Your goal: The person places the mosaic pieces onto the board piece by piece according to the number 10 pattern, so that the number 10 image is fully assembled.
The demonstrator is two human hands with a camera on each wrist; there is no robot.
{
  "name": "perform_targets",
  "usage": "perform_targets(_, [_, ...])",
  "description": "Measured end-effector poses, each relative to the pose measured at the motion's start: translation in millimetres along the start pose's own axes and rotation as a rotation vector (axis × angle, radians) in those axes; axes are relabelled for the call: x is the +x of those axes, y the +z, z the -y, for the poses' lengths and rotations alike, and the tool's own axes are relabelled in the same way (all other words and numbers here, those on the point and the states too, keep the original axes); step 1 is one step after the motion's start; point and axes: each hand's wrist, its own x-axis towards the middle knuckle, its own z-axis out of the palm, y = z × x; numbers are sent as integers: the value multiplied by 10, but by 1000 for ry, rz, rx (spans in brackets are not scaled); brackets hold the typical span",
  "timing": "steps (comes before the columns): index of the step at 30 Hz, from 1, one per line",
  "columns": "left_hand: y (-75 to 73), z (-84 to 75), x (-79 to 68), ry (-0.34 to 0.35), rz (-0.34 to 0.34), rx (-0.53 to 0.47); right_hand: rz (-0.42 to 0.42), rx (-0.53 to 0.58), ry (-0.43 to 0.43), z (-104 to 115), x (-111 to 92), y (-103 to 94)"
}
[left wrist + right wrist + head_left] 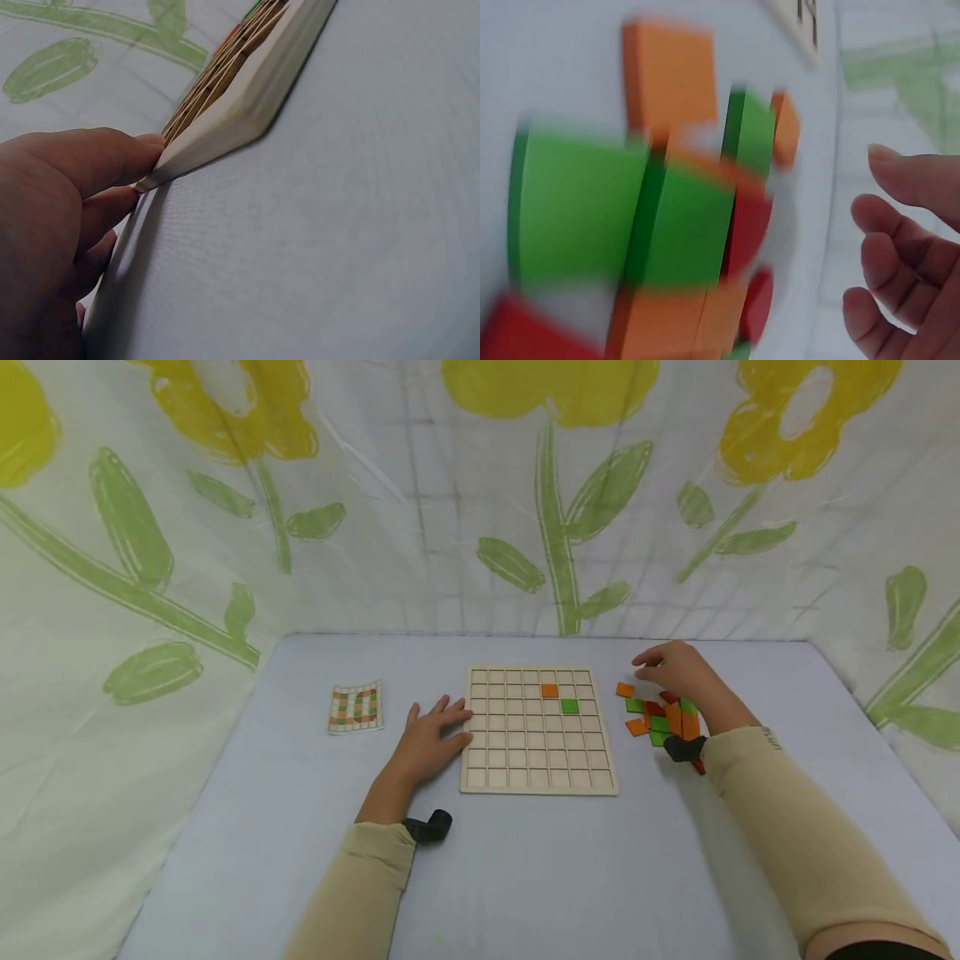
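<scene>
A square wooden grid board (536,781) lies on the table, with one orange tile (550,691) and one green tile (570,706) in its upper right cells. My left hand (431,743) touches the board's left edge with thumb and fingertips; in the left wrist view the thumb (127,154) meets the rim. Over the far side of a loose pile of green, orange and red tiles (660,724), my right hand (681,672) hovers with loosely bent fingers. In the right wrist view nothing shows between thumb and fingers, and the pile, with a green tile (577,202), is beside them.
A small card (356,707) with a colored grid pattern lies left of the board. Behind the table (540,877) hangs a white curtain (375,527) printed with yellow flowers. Each wrist wears a black camera, one on the left (432,827).
</scene>
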Motion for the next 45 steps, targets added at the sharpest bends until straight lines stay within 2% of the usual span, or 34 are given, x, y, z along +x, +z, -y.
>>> perform_targets(5, [-13,-18,-14,-6,8,-2,67,-61,46,-318,-110,-107])
perform_targets(9, [-23,-26,-20,6,-2,-12,118,-76,47,-451,-140,-140])
perform_targets(12, [-20,-25,-18,13,-5,-18,118,-76,40,-514,-123,-132])
perform_targets(16, [-14,-26,-14,3,-2,-22,76,-64,37,-539,-87,-103])
perform_targets(19, [-20,-23,-12,-5,0,-17,8,-37,34,-448,-63,-54])
perform_targets(23, [-15,-17,-7,-5,-1,-14,-47,18,0,-182,-17,55])
perform_targets(31, [6,-15,-9,-10,-4,-17,14,141,-88,346,185,341])
perform_targets(35, [10,-25,-19,-8,-12,-18,15,188,-102,462,275,480])
perform_targets(41, [-1,-49,-37,5,-21,-27,35,230,-30,536,300,586])
perform_targets(45, [-14,-56,-47,12,-24,-28,15,233,-3,560,272,596])
